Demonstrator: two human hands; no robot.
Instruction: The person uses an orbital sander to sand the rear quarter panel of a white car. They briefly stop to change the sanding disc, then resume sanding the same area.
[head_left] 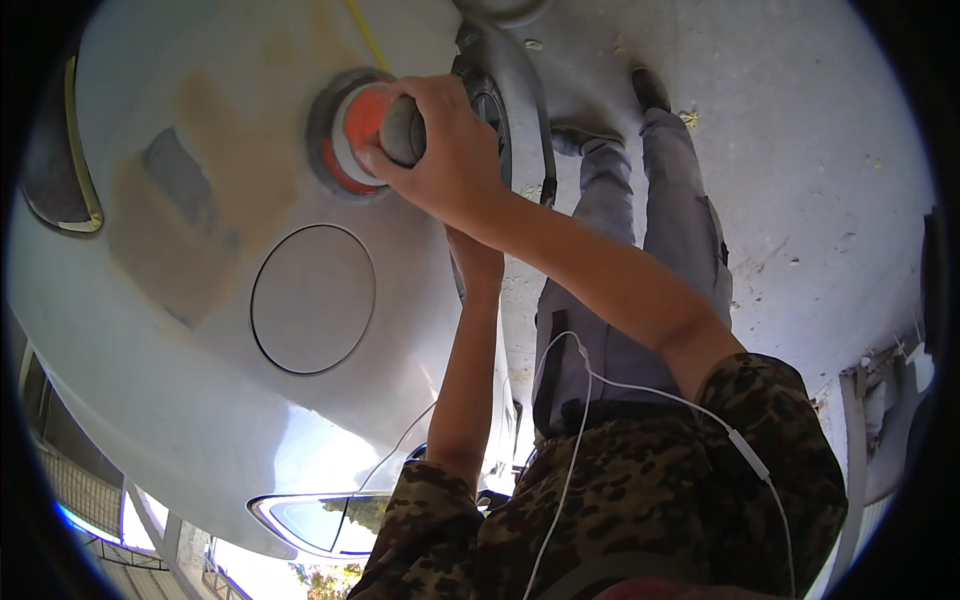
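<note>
Against the pale silver car body panel (215, 375), a round orange and grey power sander (352, 135) rests with its pad facing the paint. My right hand (455, 160) wraps its fingers and thumb around the sander's dark rounded grip. Below and behind it is my left hand (480, 262), mostly covered by the right forearm and hand; its fingers are hidden, so I cannot tell what they touch. Left of the sander is a dull tan patch (165, 240) with dark grey spots on the panel. A round fuel flap (313, 300) sits closed just below the sander.
The car's wheel (490, 110) is right of the sander. A yellow line (368, 38) runs above the sander. A lamp (65, 165) is at far left, a side window (320, 522) at the bottom. White cords (572, 440) hang across my clothing. Concrete floor (800, 150) lies right.
</note>
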